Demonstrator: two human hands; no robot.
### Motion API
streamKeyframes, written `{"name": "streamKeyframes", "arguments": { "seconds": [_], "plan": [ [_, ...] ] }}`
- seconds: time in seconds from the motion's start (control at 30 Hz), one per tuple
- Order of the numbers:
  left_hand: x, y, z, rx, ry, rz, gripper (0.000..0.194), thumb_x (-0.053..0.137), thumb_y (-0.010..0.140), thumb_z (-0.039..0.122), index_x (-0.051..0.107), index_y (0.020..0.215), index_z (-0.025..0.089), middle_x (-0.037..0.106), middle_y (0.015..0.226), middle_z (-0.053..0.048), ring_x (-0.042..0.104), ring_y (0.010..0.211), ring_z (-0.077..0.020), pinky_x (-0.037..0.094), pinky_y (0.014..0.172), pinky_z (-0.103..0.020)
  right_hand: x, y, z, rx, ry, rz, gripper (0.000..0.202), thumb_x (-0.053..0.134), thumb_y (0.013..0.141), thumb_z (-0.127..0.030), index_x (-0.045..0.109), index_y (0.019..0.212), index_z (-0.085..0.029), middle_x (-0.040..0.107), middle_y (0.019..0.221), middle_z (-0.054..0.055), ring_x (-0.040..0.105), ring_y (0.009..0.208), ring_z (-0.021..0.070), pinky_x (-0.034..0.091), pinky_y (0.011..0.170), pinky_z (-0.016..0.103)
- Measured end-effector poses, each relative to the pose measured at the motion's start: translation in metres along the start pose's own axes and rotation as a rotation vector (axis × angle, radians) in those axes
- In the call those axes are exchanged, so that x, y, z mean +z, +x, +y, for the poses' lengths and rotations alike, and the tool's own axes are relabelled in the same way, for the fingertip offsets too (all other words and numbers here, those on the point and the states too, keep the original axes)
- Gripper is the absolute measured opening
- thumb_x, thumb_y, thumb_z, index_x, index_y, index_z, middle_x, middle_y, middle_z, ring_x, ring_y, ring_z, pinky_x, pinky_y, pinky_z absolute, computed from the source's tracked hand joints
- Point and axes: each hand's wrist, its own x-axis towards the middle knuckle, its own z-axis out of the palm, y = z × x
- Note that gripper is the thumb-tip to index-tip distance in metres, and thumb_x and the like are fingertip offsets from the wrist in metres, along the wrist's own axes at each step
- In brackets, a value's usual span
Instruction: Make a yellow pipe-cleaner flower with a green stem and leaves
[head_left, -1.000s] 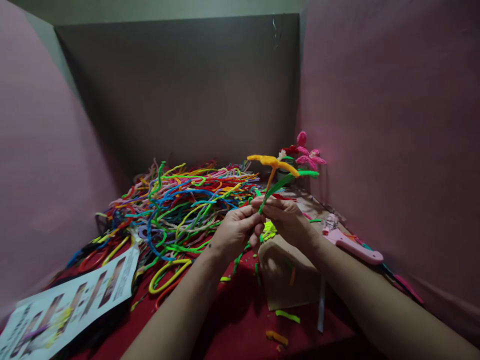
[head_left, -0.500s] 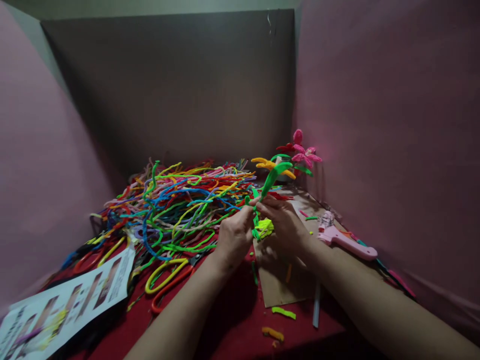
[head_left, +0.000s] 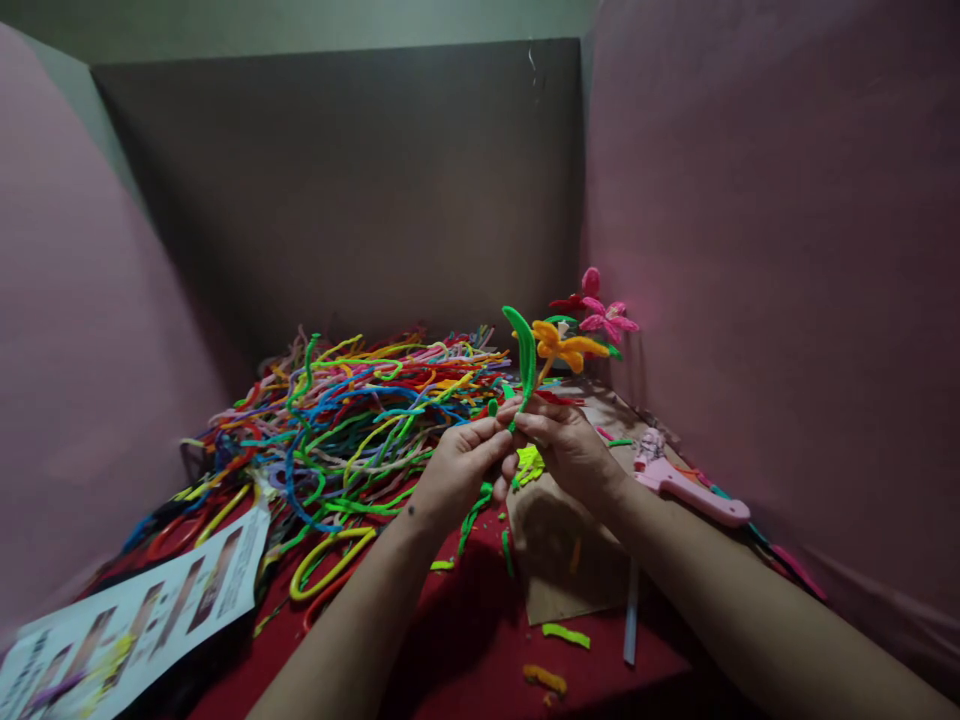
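Observation:
My left hand [head_left: 459,468] and my right hand [head_left: 574,448] meet in front of me, fingertips pinched together. Between them is a pipe-cleaner flower with orange petals [head_left: 568,346], whose orange stem runs down to my right fingers. A curved green leaf [head_left: 524,345] rises from the pinch, beside the petals. Green twisted pipe cleaner [head_left: 474,515] hangs below my left fingers. My fingers hide the joint where leaf and stem come together. Behind the hands lies a large heap of loose pipe cleaners [head_left: 367,400] in many colours.
A pink glue gun [head_left: 694,490] lies right, near a cardboard piece [head_left: 551,585] and a glue stick [head_left: 631,615]. Pink pipe-cleaner flowers [head_left: 606,318] stand behind. Yellow-handled scissors [head_left: 326,560] and a printed sheet [head_left: 172,600] are left. Scraps dot the red cloth [head_left: 450,650].
The green leaf has turned more upright and leans left, showing the orange flower more fully. Green pipe cleaner now dangles below my left hand.

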Motion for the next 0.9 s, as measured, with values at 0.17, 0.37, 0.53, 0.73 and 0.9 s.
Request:
{"name": "streamKeyframes", "arguments": {
  "seconds": [0.17, 0.37, 0.53, 0.73, 0.9],
  "plan": [
    [0.001, 0.001, -0.011, 0.295, 0.580, 0.350, 0.009, 0.053, 0.076, 0.023, 0.059, 0.071, 0.017, 0.049, 0.057, 0.002, 0.046, 0.050, -0.0071, 0.035, 0.048, -0.018, 0.003, 0.000, 0.011, -0.005, -0.093, 0.162, 0.009, 0.064, 0.068, -0.025, 0.072, 0.071, -0.022, 0.059, 0.068, -0.002, 0.050, 0.067, 0.0116, 0.037, 0.069, 0.027],
    [0.000, 0.003, -0.002, -0.015, -0.159, 0.064, 0.018, 0.056, 0.077, 0.032, 0.054, 0.074, 0.015, 0.049, 0.049, 0.006, 0.039, 0.031, -0.0030, 0.029, 0.032, -0.014, 0.002, -0.002, 0.003, -0.020, -0.163, -0.003, 0.016, 0.059, 0.074, -0.027, 0.071, 0.084, -0.023, 0.060, 0.071, 0.000, 0.051, 0.069, 0.0137, 0.038, 0.073, 0.031],
    [0.003, 0.000, -0.006, -0.087, -0.611, -0.165, 0.008, 0.057, 0.077, 0.022, 0.056, 0.082, 0.015, 0.043, 0.044, 0.009, 0.022, 0.024, 0.0006, 0.026, 0.025, -0.011, 0.003, -0.004, -0.006, -0.061, -0.238, -0.092, 0.017, 0.055, 0.074, -0.022, 0.071, 0.079, -0.023, 0.056, 0.066, 0.000, 0.051, 0.070, 0.0151, 0.039, 0.075, 0.031],
    [0.000, 0.001, -0.016, -0.102, -0.658, -0.199, 0.009, 0.056, 0.077, 0.022, 0.056, 0.075, 0.013, 0.039, 0.041, 0.009, 0.016, 0.023, -0.0002, 0.028, 0.021, -0.014, 0.004, -0.002, -0.002, -0.026, -0.154, -0.121, 0.012, 0.057, 0.074, -0.025, 0.068, 0.071, -0.021, 0.054, 0.065, -0.001, 0.047, 0.062, 0.0124, 0.039, 0.066, 0.028],
    [-0.002, 0.007, -0.015, -0.052, -0.362, -0.063, 0.020, 0.057, 0.078, 0.032, 0.056, 0.083, 0.013, 0.051, 0.050, 0.005, 0.039, 0.029, -0.0031, 0.035, 0.031, -0.015, 0.004, -0.004, -0.002, -0.040, -0.247, 0.029, 0.016, 0.058, 0.074, -0.026, 0.061, 0.061, -0.018, 0.049, 0.061, -0.003, 0.045, 0.063, 0.0118, 0.036, 0.067, 0.027]
  ]
}}
